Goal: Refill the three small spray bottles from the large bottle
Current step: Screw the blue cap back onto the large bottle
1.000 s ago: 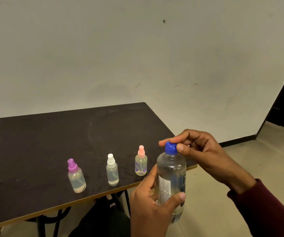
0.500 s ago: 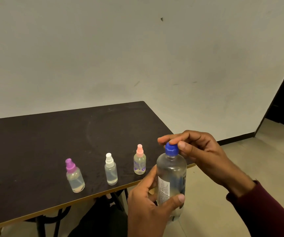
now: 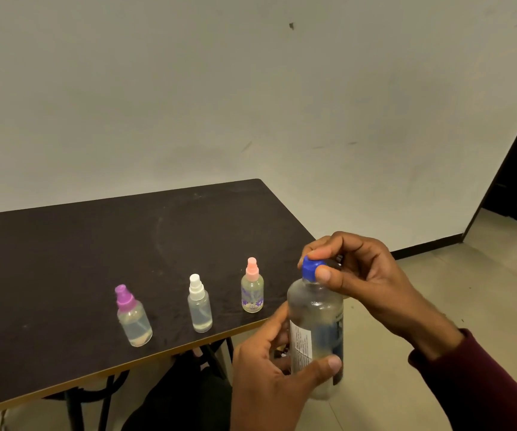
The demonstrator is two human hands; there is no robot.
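Bare room: scuffed wall [image 3: 251,88], dark table [image 3: 64,244], tiled floor [image 3: 468,290].

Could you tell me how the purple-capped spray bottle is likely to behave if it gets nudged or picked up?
The purple-capped spray bottle looks nearly empty, with only a little liquid at the bottom, so it is probably very light. Being tall with a small base, it seems apt to tip from a sideways nudge. It stands close to the table front edge, so a push could knock it off.
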